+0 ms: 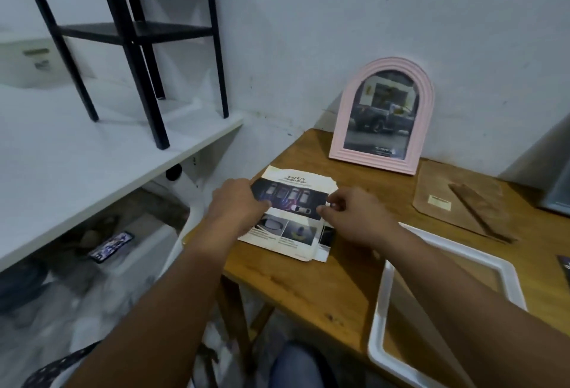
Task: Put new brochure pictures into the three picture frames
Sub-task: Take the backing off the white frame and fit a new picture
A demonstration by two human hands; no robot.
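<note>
fingers (pixel 324 209) at brochure (pixel 293 199) (SAFETY, cars)

Two bare forearms, no sleeves, no rings or watch in sight (blue jeans (pixel 296 366) at the knee below).

brochure (pixel 293 214) before arched frame (pixel 382 116)
</note>
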